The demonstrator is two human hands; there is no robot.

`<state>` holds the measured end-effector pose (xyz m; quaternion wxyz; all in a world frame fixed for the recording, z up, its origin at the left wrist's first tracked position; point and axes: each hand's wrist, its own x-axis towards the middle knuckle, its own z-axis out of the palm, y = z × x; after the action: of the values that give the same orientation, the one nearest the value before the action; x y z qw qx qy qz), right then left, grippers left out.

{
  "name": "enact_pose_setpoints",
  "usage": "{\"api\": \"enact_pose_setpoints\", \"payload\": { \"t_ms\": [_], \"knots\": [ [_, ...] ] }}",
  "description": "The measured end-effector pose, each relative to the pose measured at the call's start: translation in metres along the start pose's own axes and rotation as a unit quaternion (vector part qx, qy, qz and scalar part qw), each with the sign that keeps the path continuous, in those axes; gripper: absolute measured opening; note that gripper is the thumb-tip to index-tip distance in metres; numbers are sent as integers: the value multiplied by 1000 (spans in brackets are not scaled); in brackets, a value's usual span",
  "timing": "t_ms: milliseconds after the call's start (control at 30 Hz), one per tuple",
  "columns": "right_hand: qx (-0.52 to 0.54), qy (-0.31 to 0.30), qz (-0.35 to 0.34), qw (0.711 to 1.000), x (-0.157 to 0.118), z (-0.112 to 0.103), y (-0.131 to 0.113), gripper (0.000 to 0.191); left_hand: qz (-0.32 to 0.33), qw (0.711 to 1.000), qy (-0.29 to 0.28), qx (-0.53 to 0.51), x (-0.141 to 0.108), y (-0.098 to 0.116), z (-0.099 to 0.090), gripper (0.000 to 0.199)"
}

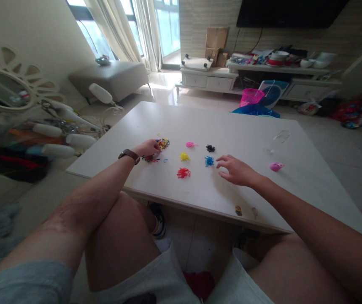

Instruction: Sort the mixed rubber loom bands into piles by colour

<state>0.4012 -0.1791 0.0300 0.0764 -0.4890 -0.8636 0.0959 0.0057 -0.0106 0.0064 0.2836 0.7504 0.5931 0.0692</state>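
Note:
My left hand, with a dark watch at the wrist, is at a mixed pile of small coloured rubber bands. Its fingers are curled together among the bands, and whatever is between them is hidden. More mixed bands lie under and beside that hand. My right hand is open, fingers apart, just right of a pile of blue bands. Between the hands lie separate piles of pink bands, yellow bands, red bands and black bands.
The white table also holds a clear plastic container, a pink item and a small yellow figure sticker near the front edge. Lamp arms with white shades stand left of the table. A pink basket is beyond its far edge.

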Motion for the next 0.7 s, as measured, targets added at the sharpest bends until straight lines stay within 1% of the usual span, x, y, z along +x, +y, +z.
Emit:
{"api": "enact_pose_setpoints", "payload": {
  "t_ms": [100, 200, 333, 400, 533, 633, 700],
  "knots": [
    [1, -6, -4, 1000, 0, -1, -1, 19, 52, 997, -10, -54, 1, 5, -1, 17],
    [6, -14, -5, 1000, -1, -2, -2, 19, 107, 988, -75, -87, -3, 20, 2, 24],
    [12, -26, -9, 1000, -1, -2, -5, 20, 191, 968, -148, -64, -11, 50, 11, 23],
    [14, -30, -11, 999, -1, -2, -5, 20, 218, 957, -181, -59, -15, 64, 18, 24],
    [22, -32, -8, 999, -2, -1, -5, 19, 233, 949, -210, -28, -21, 85, 30, 19],
    [26, -37, -10, 999, -2, -2, -6, 19, 238, 943, -231, -4, -23, 94, 36, 18],
    [25, -41, -13, 999, -2, -3, -7, 19, 247, 940, -233, 14, -24, 98, 38, 17]
  ]
}}
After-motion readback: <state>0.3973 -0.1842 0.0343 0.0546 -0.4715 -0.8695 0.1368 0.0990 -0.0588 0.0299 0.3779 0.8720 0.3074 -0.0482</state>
